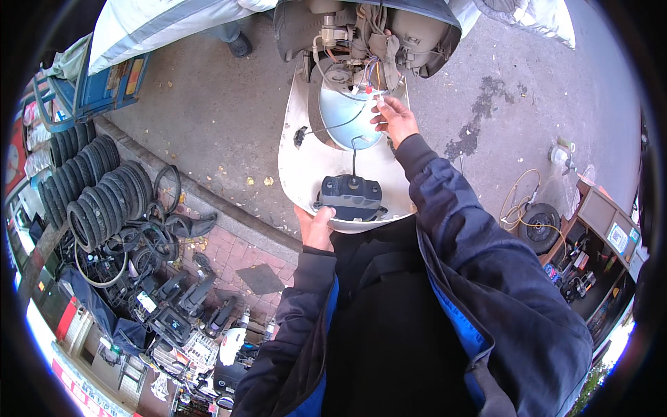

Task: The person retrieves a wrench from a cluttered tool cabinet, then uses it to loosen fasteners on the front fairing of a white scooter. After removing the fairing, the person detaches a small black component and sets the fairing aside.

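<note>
A white scooter front panel (293,163) lies tilted against my lap, its inner side facing up. My left hand (317,228) grips its near edge, thumb on top beside a black lamp housing (351,189) fixed inside the panel. A black cable (354,158) runs from that housing over a pale blue, glossy curved area. Above it, my right hand (396,119) pinches a small white wire connector (379,101). Coloured wires (375,69) hang there from the opened scooter front (368,38). A red connector (369,90) dangles just left of my right fingertips.
Stacked tyres (111,201) and heaped scooter parts (180,313) fill the left side beyond a kerb (201,198). A blue metal cart (104,97) stands at upper left. To the right are a wheel (540,226), a yellow hose (514,201) and a brown tool cabinet (604,222).
</note>
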Demonstrator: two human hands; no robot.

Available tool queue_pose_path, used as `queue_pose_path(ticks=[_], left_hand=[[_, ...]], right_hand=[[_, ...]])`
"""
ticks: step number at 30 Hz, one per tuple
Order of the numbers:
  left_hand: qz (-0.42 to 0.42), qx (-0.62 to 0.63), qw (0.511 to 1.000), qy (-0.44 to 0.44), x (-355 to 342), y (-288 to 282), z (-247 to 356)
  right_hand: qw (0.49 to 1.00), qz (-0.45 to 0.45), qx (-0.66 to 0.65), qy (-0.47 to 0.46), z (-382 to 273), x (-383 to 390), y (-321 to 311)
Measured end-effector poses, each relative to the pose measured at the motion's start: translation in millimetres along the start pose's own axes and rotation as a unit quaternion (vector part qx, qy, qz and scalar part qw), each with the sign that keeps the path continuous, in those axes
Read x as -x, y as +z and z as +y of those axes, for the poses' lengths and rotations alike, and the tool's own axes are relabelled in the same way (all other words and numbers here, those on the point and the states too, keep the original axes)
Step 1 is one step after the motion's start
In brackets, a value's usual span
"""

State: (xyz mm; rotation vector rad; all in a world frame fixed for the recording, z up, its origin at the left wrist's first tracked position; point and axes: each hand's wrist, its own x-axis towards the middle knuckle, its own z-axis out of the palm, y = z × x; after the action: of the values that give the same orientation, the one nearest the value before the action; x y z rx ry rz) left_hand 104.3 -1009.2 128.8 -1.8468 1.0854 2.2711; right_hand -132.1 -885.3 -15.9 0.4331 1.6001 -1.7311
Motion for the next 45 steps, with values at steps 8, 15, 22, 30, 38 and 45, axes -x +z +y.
queue_pose_path(ticks=[8, 15, 22, 30, 38, 45], left_hand=[[-0.006, 0.014, 1.0, -0.006, 7.0, -0.2, 3.1], [-0.028, 0.033, 0.999, 0.025, 5.4, -0.8, 1.1], [-0.001, 0.037, 0.999, -0.006, 9.7, 1.8, 2.9], [-0.003, 0.04, 0.999, 0.002, 12.9, 3.7, 5.5], [-0.033, 0.021, 0.998, 0.054, 1.7, -5.4, -3.2], [-0.02, 0.031, 0.999, 0.03, 9.9, -38.2, -16.9]], right_hand=[[0.993, 0.006, 0.107, -0.05, -18.0, 16.1, 4.4], [0.998, 0.003, 0.052, -0.023, -29.9, 23.0, 2.9], [0.999, -0.011, 0.048, 0.012, -46.3, 24.5, -1.4], [0.998, 0.046, 0.04, 0.018, -41.4, 26.4, -9.8], [0.969, -0.061, 0.214, 0.106, -26.0, 74.8, -24.1], [0.893, 0.022, 0.424, -0.148, -20.6, 59.8, -85.8]])
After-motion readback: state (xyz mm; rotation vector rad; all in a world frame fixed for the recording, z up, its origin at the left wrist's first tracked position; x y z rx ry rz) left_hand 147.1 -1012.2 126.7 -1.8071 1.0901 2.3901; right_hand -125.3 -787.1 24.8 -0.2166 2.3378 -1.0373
